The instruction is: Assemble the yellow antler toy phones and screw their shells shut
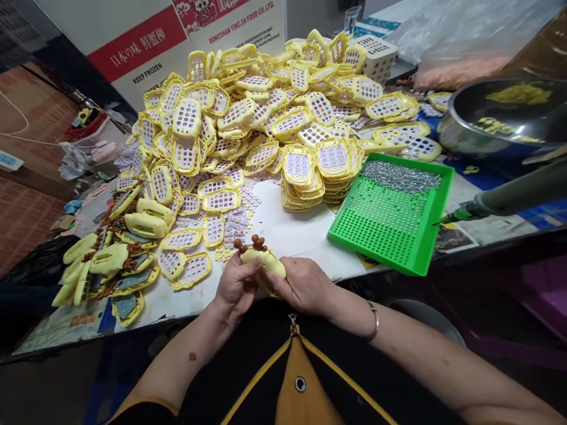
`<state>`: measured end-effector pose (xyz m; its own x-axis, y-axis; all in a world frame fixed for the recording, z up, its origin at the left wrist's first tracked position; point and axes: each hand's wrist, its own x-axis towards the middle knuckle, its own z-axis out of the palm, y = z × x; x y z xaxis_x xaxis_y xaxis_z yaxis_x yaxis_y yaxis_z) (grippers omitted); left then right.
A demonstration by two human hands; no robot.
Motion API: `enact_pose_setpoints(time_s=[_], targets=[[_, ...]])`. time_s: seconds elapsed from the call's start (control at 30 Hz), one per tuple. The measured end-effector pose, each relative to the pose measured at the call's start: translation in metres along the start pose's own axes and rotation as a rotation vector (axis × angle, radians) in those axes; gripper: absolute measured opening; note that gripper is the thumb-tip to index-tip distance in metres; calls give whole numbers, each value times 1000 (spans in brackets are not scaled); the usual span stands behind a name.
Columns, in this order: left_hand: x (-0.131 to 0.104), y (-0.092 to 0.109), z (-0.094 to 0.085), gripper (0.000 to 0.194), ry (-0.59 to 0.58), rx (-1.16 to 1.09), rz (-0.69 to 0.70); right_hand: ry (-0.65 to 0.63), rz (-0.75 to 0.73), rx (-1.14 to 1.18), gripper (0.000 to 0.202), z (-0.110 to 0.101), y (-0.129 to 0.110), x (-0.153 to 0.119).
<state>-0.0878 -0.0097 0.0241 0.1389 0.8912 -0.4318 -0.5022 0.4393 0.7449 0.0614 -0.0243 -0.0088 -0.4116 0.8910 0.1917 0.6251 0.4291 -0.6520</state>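
Observation:
Between both hands, just over the table's front edge, is a yellow plastic toy shell (268, 263) with brown antler-like knobs (256, 242) at its top end. My left hand (237, 284) grips its left side, the thumb pressed on the shell. On the other side my right hand (305, 284) is wrapped round the lower right end, thumb along its edge. The underside of the shell is hidden by my fingers. Nearest to the left hand lie flat yellow frames with white hole-filled keypads (194, 270).
A tall heap of keypad frames (261, 112) fills the back. Yellow shells with brown parts (108, 260) lie at left. A green perforated tray (385, 218) holds small screws (401, 176). A screwdriver-like tool (509, 192) juts in from the right, below a metal bowl (465, 127).

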Motion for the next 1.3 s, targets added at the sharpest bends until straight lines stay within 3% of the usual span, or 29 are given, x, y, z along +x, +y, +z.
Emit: enact_pose_setpoints(time_s=[0.1, 0.23, 0.43, 0.53, 0.63, 0.73, 0.8, 1.0, 1.07, 1.1, 1.2, 1.3], targets=[[-2, 2, 0, 40, -11, 55, 13, -27, 14, 80, 49, -6, 3, 1], [-6, 4, -2, 34, -40, 162, 135, 160, -39, 308, 32, -13, 3, 2], [-10, -2, -5, 22, -45, 451, 395, 349, -154, 195, 10, -11, -6, 1], [-10, 0, -3, 22, -71, 528, 409, 356, -179, 252, 9, -10, -2, 0], [-12, 5, -3, 29, -48, 609, 340, 345, -76, 420, 12, -9, 5, -2], [-16, 7, -1, 30, -1, 686, 355, 281, 73, 685, 23, -9, 10, -2], [-17, 6, 2, 29, -22, 731, 401, 225, 140, 818, 26, -9, 11, -2], [-9, 2, 9, 33, -129, 748, 416, 236, 288, 1004, 36, -3, 21, -4], [-6, 3, 6, 36, -135, 762, 403, 256, 306, 972, 39, -6, 28, -6], [-5, 3, 4, 37, -137, 793, 403, 326, 290, 893, 43, -8, 30, -7], [-7, 2, 1, 37, -175, 995, 469, 538, 92, 448, 59, -21, 31, -9], [-7, -2, 4, 41, -228, 1178, 579, 386, -148, 146, 33, -27, 25, -8]])
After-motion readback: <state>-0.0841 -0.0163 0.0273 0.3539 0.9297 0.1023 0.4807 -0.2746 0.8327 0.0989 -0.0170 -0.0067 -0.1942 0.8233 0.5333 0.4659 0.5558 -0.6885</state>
